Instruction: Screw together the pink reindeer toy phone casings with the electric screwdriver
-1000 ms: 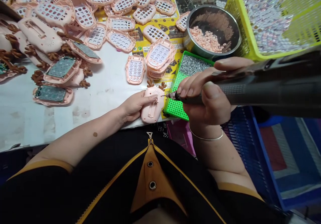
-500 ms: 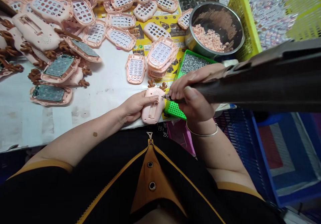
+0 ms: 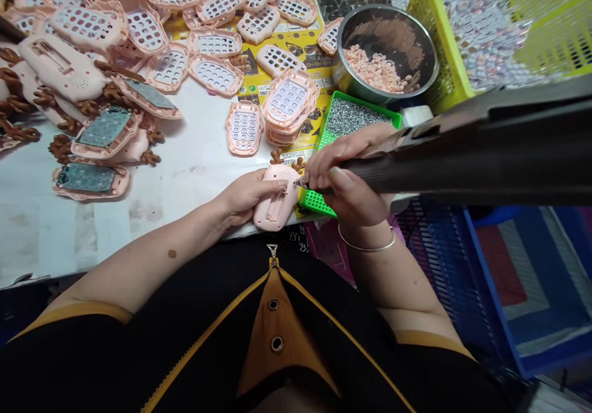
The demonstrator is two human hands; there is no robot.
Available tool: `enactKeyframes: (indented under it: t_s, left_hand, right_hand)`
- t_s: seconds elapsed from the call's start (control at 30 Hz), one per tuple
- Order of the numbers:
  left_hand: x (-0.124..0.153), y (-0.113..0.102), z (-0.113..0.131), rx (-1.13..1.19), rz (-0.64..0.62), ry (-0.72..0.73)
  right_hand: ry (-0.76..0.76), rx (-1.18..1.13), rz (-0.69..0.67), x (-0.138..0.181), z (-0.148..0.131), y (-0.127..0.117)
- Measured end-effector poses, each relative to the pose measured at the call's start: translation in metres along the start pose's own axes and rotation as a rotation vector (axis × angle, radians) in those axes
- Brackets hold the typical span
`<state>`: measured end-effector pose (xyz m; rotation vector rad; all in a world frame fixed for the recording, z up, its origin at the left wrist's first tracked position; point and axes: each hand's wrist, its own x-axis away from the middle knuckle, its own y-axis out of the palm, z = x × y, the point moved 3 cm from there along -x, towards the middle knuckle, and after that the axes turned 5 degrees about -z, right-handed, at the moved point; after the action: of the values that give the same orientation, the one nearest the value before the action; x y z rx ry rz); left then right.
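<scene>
Driving a screw into a toy shell, judging by tool and posture.

- Bench (image 3: 194,172): white top. The work sits at its near edge, right of centre.
- Electric screwdriver (image 3: 462,154): long black body coming in from the right and lying nearly level. It is the biggest thing in reach.
- Right hand (image 3: 351,179): closed round the front of the barrel close to the bit, fingers curled over the top and thumb on the near side.
- Left hand (image 3: 245,194): fingers together, laid over the left side of the shell. The thumb stretches along the shell's far edge toward the bit, pinning the shell to the bench.
- Toy-phone back shell (image 3: 275,206): pink, back face up, battery slot showing, at the near bench edge. It sits against the near-left corner of the green screw tray (image 3: 319,200).
- Bit tip (image 3: 300,182): touches the shell's right edge, just beside the left thumb. The screw itself is too small to make out.

Judgement on doing this well: the bit should stay in line with the screw hole. The shell needs firm downward pressure so it cannot spin or slide off the edge. The thumb is best kept clear of the bit, and the push light enough not to strip the soft plastic.

Farther off: stacked keypad fronts (image 3: 287,102), a steel bowl (image 3: 340,80) of small pink parts, and a yellow basket (image 3: 430,43) at far right.
</scene>
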<state>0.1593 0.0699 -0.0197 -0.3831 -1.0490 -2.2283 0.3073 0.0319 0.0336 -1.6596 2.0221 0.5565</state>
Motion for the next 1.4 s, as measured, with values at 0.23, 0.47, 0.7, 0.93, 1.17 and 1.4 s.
enactKeyframes:
  t_s: [0.23,0.47,0.7,0.93,1.17,1.4]
  left_hand:
    - [-0.001,-0.001,-0.001,-0.009,0.057,-0.038]
    - [-0.002,-0.003,0.000,0.011,-0.001,-0.029]
    - [-0.001,-0.001,0.002,0.010,0.002,-0.052]
    - [0.000,0.000,0.004,0.011,-0.013,-0.059]
    - [0.000,-0.002,0.003,0.001,-0.011,-0.059]
    - [0.000,-0.002,0.004,-0.009,-0.009,-0.070]
  right_hand:
    - [-0.203,0.041,0.295,-0.013,-0.023,-0.041]
    - [-0.090,0.243,0.395,0.000,0.013,-0.082]
    - [-0.067,0.221,0.422,0.002,0.022,-0.087]
    - [-0.116,0.238,0.378,0.005,0.025,-0.087]
    - [-0.196,0.223,0.398,-0.001,0.023,-0.086]
    - [-0.178,0.150,0.377,-0.004,0.032,-0.094]
